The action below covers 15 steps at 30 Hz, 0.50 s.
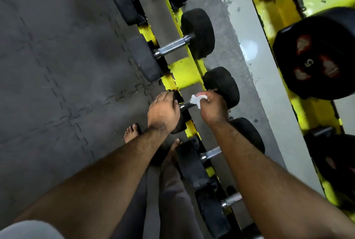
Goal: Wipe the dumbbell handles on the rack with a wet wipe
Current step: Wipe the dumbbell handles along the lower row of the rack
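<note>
Rubber floor mat (57,66) seen at far left. Left hand (163,110) laid over near head of dumbbell (221,87) on yellow rack (184,71), fingers curled round it. Handle (187,105) exposed between hands, long axis running left hand to right hand. Wet wipe (198,99) pinched in right hand (213,107) fingers, pressed on handle; right hand nearer. Both forearms extended.

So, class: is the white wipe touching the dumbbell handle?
Touching. The head view shows the wipe, pinched in the right hand, lying against the handle.

Dark interlocking rubber floor mats (57,69)
</note>
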### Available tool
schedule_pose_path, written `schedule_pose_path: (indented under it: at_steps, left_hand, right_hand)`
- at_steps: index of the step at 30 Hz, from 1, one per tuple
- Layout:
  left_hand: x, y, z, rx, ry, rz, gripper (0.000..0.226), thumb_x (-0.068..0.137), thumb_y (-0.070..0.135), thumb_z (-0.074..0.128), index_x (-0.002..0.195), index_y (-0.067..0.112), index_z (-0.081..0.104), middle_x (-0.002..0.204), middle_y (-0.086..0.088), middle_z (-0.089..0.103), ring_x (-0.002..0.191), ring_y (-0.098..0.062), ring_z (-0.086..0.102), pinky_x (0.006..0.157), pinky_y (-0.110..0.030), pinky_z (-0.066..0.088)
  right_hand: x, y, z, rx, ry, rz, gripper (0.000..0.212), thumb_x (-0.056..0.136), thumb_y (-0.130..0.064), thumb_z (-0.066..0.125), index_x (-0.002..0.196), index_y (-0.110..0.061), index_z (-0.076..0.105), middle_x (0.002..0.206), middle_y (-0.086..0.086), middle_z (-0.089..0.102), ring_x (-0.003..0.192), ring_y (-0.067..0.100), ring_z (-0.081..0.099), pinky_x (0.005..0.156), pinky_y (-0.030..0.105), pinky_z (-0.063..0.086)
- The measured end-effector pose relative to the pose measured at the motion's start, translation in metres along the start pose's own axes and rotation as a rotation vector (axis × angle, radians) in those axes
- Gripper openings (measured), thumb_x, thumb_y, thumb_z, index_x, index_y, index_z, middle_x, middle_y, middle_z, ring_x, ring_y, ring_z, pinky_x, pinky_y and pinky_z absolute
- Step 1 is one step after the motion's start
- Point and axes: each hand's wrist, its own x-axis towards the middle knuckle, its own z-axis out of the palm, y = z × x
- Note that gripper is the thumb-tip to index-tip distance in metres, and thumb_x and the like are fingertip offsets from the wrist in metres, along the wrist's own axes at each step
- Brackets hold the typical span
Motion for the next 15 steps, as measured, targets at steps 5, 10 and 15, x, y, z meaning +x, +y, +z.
schedule_pose_path:
  at_steps: [5,10,15]
  left_hand:
    - [0.011,-0.004,0.015,0.027,0.057,-0.029,0.047,0.094,0.033,0.038,0.121,0.003,0.061,0.124,-0.016,0.063,0.118,-0.033,0.057,0.104,-0.041,0.045]
    - [0.017,-0.002,0.024,0.063,0.102,-0.059,0.054,0.091,0.038,0.031,0.116,0.002,0.063,0.117,-0.017,0.066,0.112,-0.035,0.058,0.102,-0.042,0.045]
    - [0.021,-0.005,0.032,0.067,0.144,-0.08,0.053,0.091,0.038,0.034,0.119,0.005,0.065,0.118,-0.014,0.067,0.111,-0.032,0.059,0.1,-0.039,0.046]
  right_hand:
    - [0.003,0.006,0.005,-0.043,-0.005,-0.178,0.024,0.091,-0.008,0.055,0.102,-0.016,0.074,0.103,0.001,0.075,0.097,0.02,0.067,0.087,0.03,0.053]
    - [0.008,0.015,0.008,-0.094,0.003,-0.329,0.027,0.085,-0.005,0.055,0.097,-0.017,0.076,0.102,-0.001,0.075,0.098,0.018,0.068,0.087,0.029,0.053]
    - [0.021,0.024,0.012,-0.139,-0.006,-0.444,0.023,0.085,-0.008,0.057,0.095,-0.016,0.076,0.1,-0.001,0.075,0.093,0.019,0.068,0.081,0.029,0.054]
